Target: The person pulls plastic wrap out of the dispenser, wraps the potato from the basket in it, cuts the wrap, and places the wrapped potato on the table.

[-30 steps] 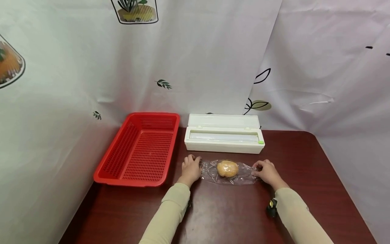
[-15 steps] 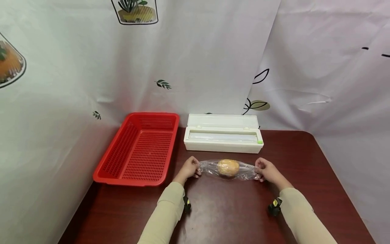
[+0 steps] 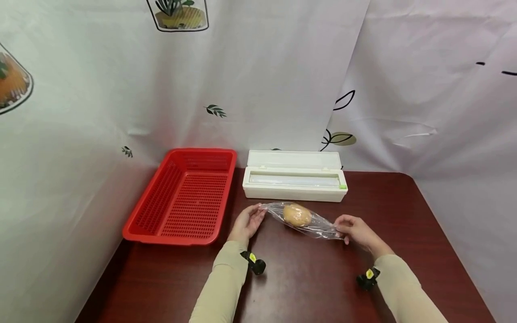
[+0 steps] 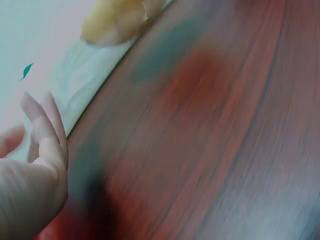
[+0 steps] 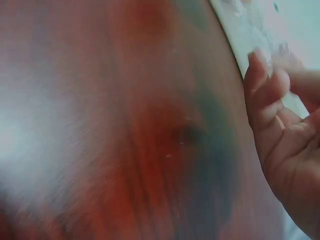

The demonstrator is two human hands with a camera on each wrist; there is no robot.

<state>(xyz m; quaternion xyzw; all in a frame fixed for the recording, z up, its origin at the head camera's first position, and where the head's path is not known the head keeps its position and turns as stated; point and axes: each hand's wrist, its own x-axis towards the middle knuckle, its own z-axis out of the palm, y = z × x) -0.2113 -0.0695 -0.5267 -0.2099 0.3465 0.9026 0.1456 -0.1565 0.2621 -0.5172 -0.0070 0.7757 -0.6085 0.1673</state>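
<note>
In the head view, a golden-brown lump that looks like a bread roll (image 3: 297, 215) hangs wrapped in clear plastic wrap (image 3: 319, 228), its ends gathered on both sides. My left hand (image 3: 249, 222) pinches the left end between thumb and fingers. The right end is pinched by my right hand (image 3: 356, 231), which is lower and nearer to me, so the bundle slants. The left wrist view shows the roll (image 4: 112, 22) at the top, beyond my left hand (image 4: 37, 175). My right hand (image 5: 285, 125), with curled fingers, is at the right of its wrist view.
Behind the hands stands a white plastic wrap dispenser (image 3: 295, 194) with its lid up, a film roll inside and a green slider (image 3: 343, 186). To the left sits a red perforated basket (image 3: 177, 240). The dark red table (image 3: 303, 282) meets a printed curtain (image 3: 282, 80) at the back.
The wrap's ends have been gathered narrower, and the bundle has been raised off the table. Its left end has moved up and away, tilting it. My left hand has turned palm inward.
</note>
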